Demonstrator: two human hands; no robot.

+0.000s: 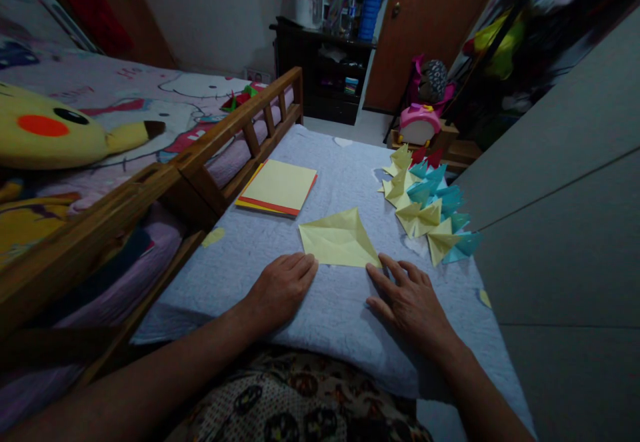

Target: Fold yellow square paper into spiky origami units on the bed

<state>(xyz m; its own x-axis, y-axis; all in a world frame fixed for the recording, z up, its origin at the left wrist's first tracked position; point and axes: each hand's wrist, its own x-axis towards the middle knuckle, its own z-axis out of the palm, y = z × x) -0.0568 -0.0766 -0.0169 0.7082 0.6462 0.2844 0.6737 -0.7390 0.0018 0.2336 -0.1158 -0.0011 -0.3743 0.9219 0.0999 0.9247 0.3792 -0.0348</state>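
A pale yellow sheet of origami paper with crease lines lies on the cloth-covered table in front of me. At its near left corner, my left hand has its fingers pressed together, with the tips on the edge; whether it pinches the paper is hidden. My right hand is open, fingers spread, its index and middle fingertips touching the near right corner. Behind and to the left of the sheet sits a stack of square paper, yellow on top with orange edges below. Folded paper pieces in yellow, blue and red stand in rows at the right.
A wooden bed rail borders the table's left side, with a yellow plush toy on the bed beyond. At the right rises a pale cabinet panel. A dark shelf unit and a pink toy case are farther back.
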